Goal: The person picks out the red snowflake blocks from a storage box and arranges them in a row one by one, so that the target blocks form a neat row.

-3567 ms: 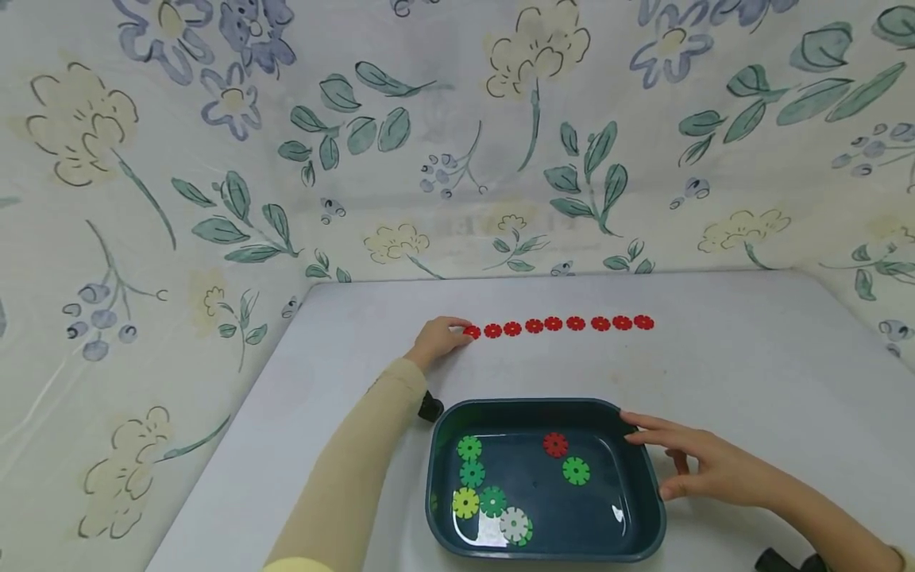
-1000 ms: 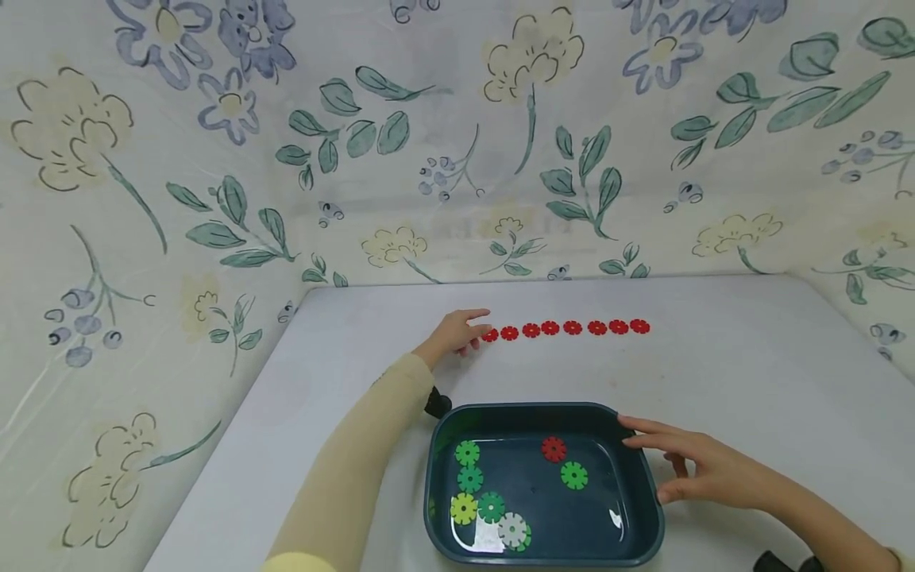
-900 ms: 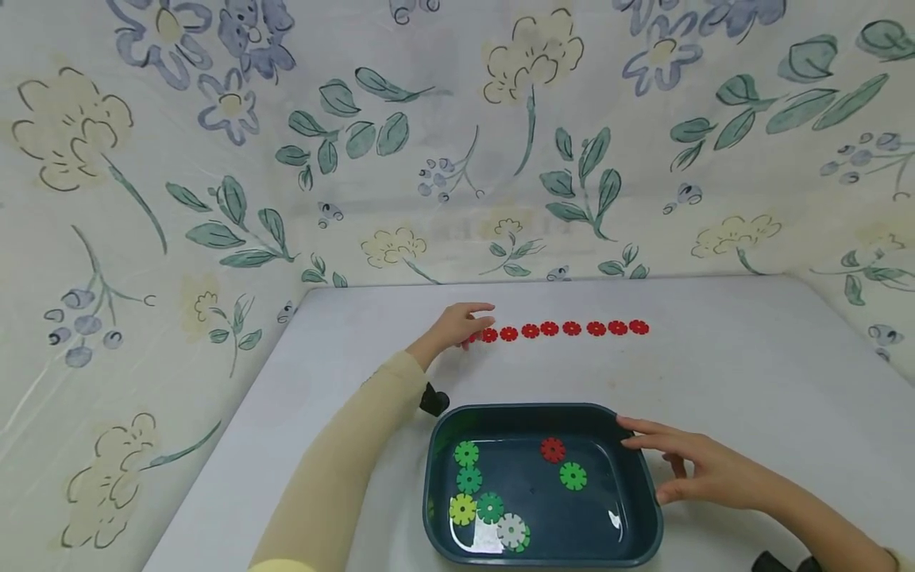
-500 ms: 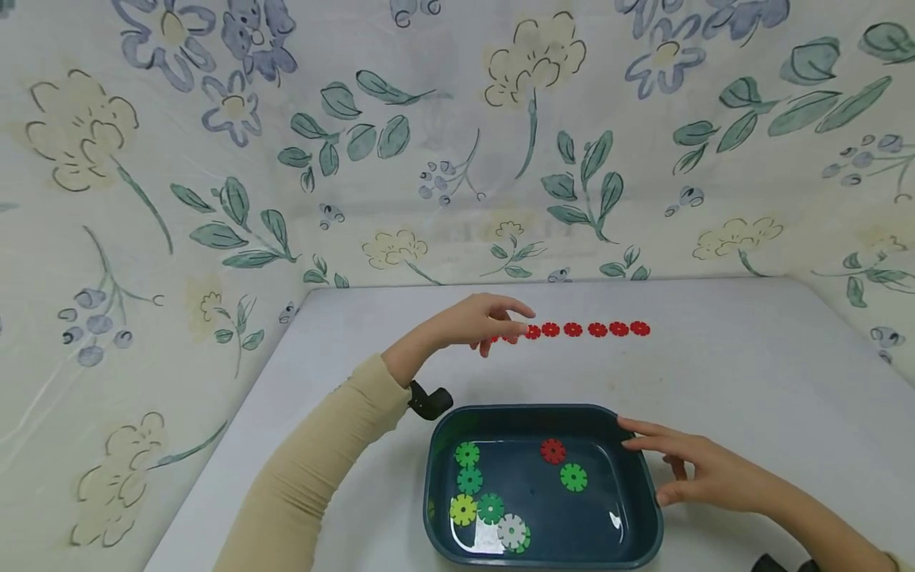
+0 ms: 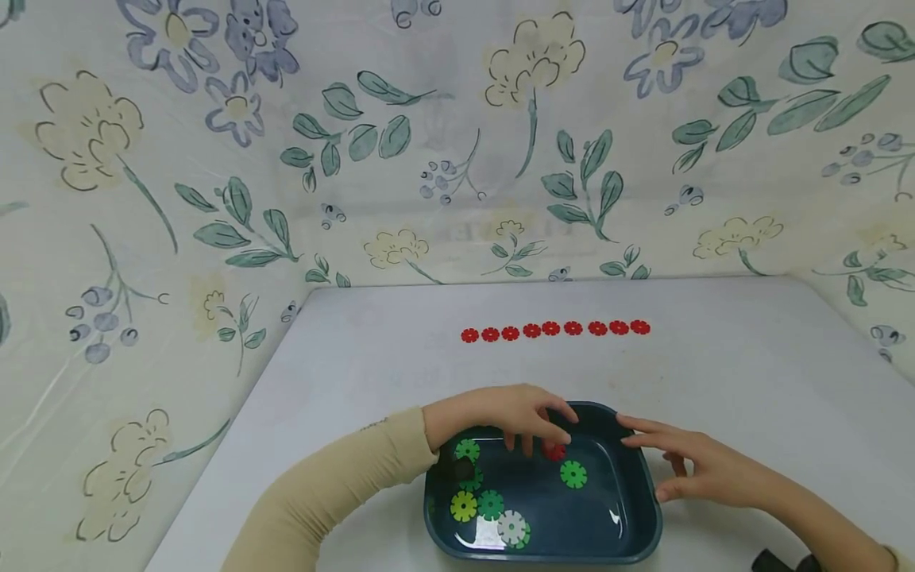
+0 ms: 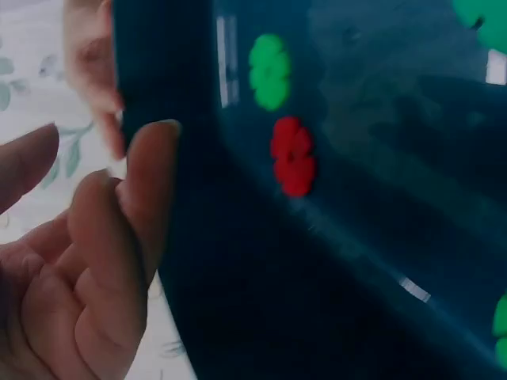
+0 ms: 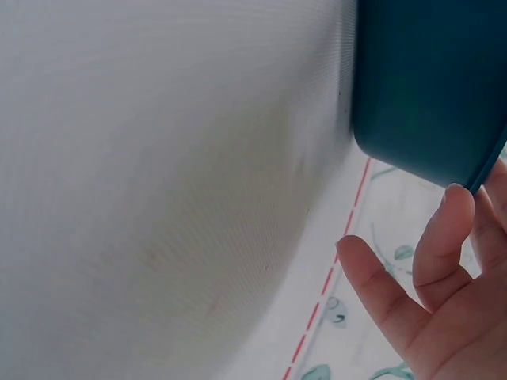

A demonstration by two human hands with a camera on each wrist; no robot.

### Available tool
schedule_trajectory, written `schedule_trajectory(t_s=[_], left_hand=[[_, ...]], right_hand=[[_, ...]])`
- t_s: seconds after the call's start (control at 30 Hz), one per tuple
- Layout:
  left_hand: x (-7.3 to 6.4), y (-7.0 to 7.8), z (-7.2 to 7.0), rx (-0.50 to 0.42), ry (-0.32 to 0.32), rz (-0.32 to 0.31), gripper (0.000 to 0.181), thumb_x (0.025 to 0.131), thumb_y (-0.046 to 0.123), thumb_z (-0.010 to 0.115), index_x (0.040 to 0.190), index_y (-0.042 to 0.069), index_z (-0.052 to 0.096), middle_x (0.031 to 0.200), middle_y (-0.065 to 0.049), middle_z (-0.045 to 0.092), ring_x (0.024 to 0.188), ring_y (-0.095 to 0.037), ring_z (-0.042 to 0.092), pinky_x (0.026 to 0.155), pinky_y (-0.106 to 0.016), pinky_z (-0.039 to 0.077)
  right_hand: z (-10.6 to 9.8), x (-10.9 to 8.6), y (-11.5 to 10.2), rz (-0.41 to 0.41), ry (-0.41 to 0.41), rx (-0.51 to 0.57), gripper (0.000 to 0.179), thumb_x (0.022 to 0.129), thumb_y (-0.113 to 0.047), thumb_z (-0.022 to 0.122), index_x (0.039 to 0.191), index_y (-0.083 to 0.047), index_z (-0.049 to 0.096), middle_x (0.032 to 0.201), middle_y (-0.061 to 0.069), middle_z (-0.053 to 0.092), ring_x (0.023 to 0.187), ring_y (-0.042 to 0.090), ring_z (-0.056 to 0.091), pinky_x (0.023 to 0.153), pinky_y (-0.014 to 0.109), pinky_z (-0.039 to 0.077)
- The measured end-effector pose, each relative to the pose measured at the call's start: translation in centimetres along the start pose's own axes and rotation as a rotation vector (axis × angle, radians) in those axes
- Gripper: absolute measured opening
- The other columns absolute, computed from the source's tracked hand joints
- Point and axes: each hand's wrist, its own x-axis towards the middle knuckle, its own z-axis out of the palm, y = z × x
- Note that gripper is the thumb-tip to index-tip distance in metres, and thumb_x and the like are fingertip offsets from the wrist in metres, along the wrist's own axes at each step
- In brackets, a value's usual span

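Observation:
My left hand [image 5: 525, 413] reaches over the far wall of a dark teal plastic tray [image 5: 572, 524], fingers loosely bent and holding nothing. Just beneath its fingertips lies a red notched plastic disc [image 5: 554, 452], partly covered by the hand in the head view; the left wrist view shows this red disc [image 6: 293, 157] apart from the fingers. Beside it is a bright green disc [image 5: 573, 474]. My right hand [image 5: 704, 469] rests its fingertips on the tray's right rim, thumb apart from the wall. In the right wrist view those fingers [image 7: 444, 237] touch the rim.
Several red discs [image 5: 550, 328] lie in a row across the back of the white table [image 5: 750, 357]. Green discs, a yellow disc [image 5: 464, 506] and a white disc [image 5: 511, 527] sit in the tray's left part. A flower-patterned cloth [image 5: 443, 119] hangs behind.
My left hand has left the row's left end, where it was touching a red disc, and come back toward me over the tray. That disc stays in the row. The right hand keeps its place.

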Motion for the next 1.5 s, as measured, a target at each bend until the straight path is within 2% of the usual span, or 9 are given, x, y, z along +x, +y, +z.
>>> schedule_trajectory(t_s=[0.1,0.17,0.33,0.57,0.8,1.03,1.23,1.4,1.5], left_hand=[[0.5,-0.4,1.0,0.013,-0.075,-0.055,0.047,0.089,0.027,0.06,0.133,0.017,0.046,0.087,-0.001,0.067,0.061,-0.016,0.065,0.049,-0.027,0.052],[0.7,-0.7,1.5,0.037,-0.096,-0.085,0.05,0.088,0.027,0.061,0.134,0.018,0.044,0.087,0.001,0.065,0.059,-0.015,0.064,0.048,-0.027,0.052],[1.2,-1.5,2.5,0.142,-0.049,-0.111,0.051,0.086,0.024,0.064,0.133,0.019,0.045,0.081,0.004,0.059,0.055,-0.014,0.062,0.046,-0.024,0.05],[1.6,-2.0,3.5,0.23,0.056,-0.086,0.048,0.084,0.02,0.067,0.128,0.014,0.049,0.077,0.003,0.053,0.049,-0.011,0.057,0.044,-0.021,0.047],[1.7,-2.2,3.8,0.246,0.104,-0.065,0.04,0.084,0.016,0.066,0.121,0.011,0.052,0.074,0.002,0.051,0.047,-0.011,0.056,0.043,-0.019,0.046],[2.0,-2.5,4.0,0.308,0.108,-0.043,0.02,0.083,0.016,0.068,0.099,0.012,0.056,0.071,0.003,0.051,0.046,-0.009,0.053,0.044,-0.017,0.045],[1.9,-2.5,4.0,0.343,0.093,-0.031,0.02,0.08,0.017,0.072,0.092,0.015,0.056,0.071,0.004,0.05,0.05,-0.008,0.049,0.046,-0.017,0.044],[1.9,-2.3,4.1,0.45,0.074,0.029,0.021,0.077,0.019,0.074,0.085,0.017,0.055,0.072,0.006,0.051,0.062,-0.006,0.047,0.053,-0.015,0.039],[2.0,-2.3,4.0,0.473,0.061,0.062,0.022,0.076,0.019,0.075,0.083,0.018,0.054,0.072,0.007,0.052,0.063,-0.006,0.047,0.053,-0.016,0.038]], right_hand=[[-0.1,0.0,0.0,-0.018,-0.005,0.002,0.059,0.077,-0.007,0.07,0.131,-0.012,0.048,0.143,-0.028,0.025,0.098,0.001,0.045,0.054,0.017,0.044],[0.0,0.0,-0.1,-0.024,-0.005,0.004,0.059,0.077,-0.006,0.07,0.131,-0.011,0.048,0.143,-0.027,0.025,0.098,0.001,0.044,0.053,0.017,0.043],[0.1,0.0,0.0,-0.012,0.002,0.009,0.059,0.076,-0.006,0.07,0.131,-0.012,0.049,0.143,-0.028,0.026,0.1,0.0,0.044,0.053,0.017,0.044],[0.2,-0.1,0.1,-0.007,0.008,-0.001,0.059,0.076,-0.007,0.071,0.13,-0.013,0.049,0.143,-0.028,0.026,0.103,-0.002,0.043,0.053,0.017,0.044],[0.2,-0.1,0.1,-0.015,0.01,-0.004,0.06,0.075,-0.007,0.071,0.13,-0.012,0.049,0.143,-0.027,0.027,0.105,-0.003,0.042,0.053,0.017,0.043],[0.2,-0.1,0.1,-0.009,0.007,-0.009,0.06,0.076,-0.007,0.071,0.131,-0.013,0.048,0.143,-0.028,0.025,0.102,-0.001,0.043,0.053,0.017,0.043],[0.1,-0.1,0.0,-0.008,0.002,-0.001,0.06,0.076,-0.006,0.07,0.131,-0.013,0.048,0.143,-0.028,0.025,0.102,-0.001,0.043,0.053,0.017,0.043],[0.1,0.0,-0.1,-0.011,0.005,-0.001,0.06,0.076,-0.006,0.07,0.131,-0.013,0.048,0.142,-0.029,0.025,0.102,-0.002,0.043,0.053,0.017,0.043],[0.1,0.0,-0.2,-0.009,0.006,0.001,0.06,0.076,-0.006,0.071,0.131,-0.013,0.048,0.142,-0.03,0.025,0.103,-0.002,0.043,0.053,0.017,0.043]])
